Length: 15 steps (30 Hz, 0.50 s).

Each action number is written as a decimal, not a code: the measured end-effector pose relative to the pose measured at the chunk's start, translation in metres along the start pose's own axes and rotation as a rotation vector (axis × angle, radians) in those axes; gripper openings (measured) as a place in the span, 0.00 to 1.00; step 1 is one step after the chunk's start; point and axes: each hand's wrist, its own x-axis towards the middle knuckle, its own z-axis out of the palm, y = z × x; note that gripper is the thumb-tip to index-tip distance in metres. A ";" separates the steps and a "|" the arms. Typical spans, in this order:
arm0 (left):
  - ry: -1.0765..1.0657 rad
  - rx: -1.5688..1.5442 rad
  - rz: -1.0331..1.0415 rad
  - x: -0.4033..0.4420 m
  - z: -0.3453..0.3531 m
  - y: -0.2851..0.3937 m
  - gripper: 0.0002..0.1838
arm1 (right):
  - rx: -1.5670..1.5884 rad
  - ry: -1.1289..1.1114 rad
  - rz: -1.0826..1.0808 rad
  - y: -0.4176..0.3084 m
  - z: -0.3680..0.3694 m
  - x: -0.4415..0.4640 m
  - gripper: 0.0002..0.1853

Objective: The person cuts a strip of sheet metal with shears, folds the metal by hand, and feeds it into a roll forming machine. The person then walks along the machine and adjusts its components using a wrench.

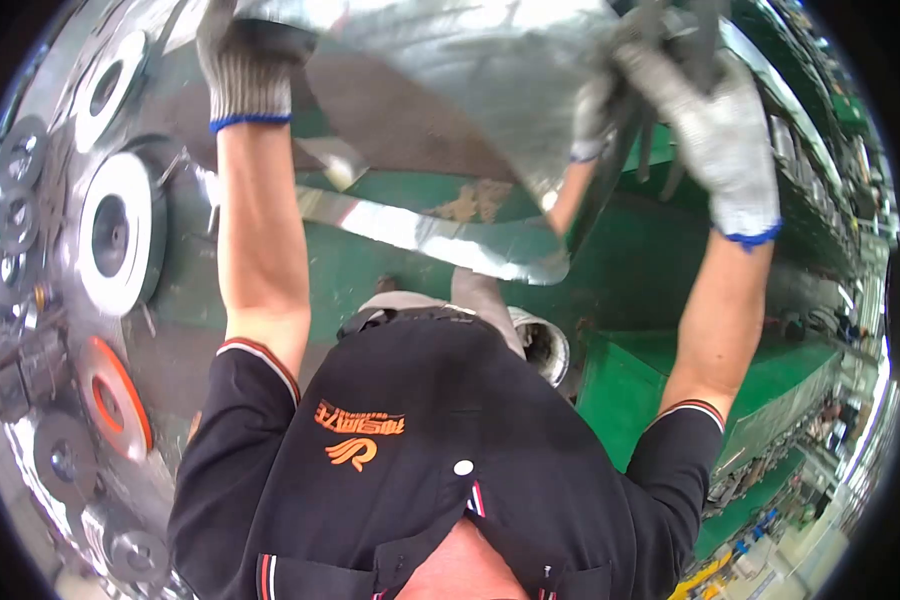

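Note:
A large, shiny, curved metal sheet (pixel 470 90) spans the space between my hands, its lower rim reaching toward my waist. My left hand (pixel 248 75), in a grey knitted work glove with a blue cuff, is closed on the sheet's upper left edge; its fingertips are partly hidden. Gloved the same way, my right hand (pixel 715 135) is at the sheet's upper right edge, thumb toward the metal and the other fingers partly hidden and blurred. Beside it, the polished surface mirrors the glove and forearm.
Round metal discs and rings (pixel 115 235) line the left side, with an orange-rimmed ring (pixel 117 398) among them. A green cabinet (pixel 620 385) stands at my right, near a white cylindrical container (pixel 545 350). Racks of metal parts (pixel 810 190) run along the far right. The floor (pixel 410 190) is green.

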 end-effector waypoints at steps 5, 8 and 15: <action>-0.609 -0.159 -0.114 -0.022 0.052 -0.014 0.23 | -0.538 0.365 -0.230 0.102 -0.076 -0.010 0.18; -0.473 0.213 0.353 -0.019 0.072 0.009 0.21 | -0.349 0.539 0.069 0.197 -0.137 -0.013 0.22; -0.051 0.065 0.456 -0.057 0.134 0.078 0.22 | -0.718 1.014 0.580 0.299 -0.324 -0.017 0.27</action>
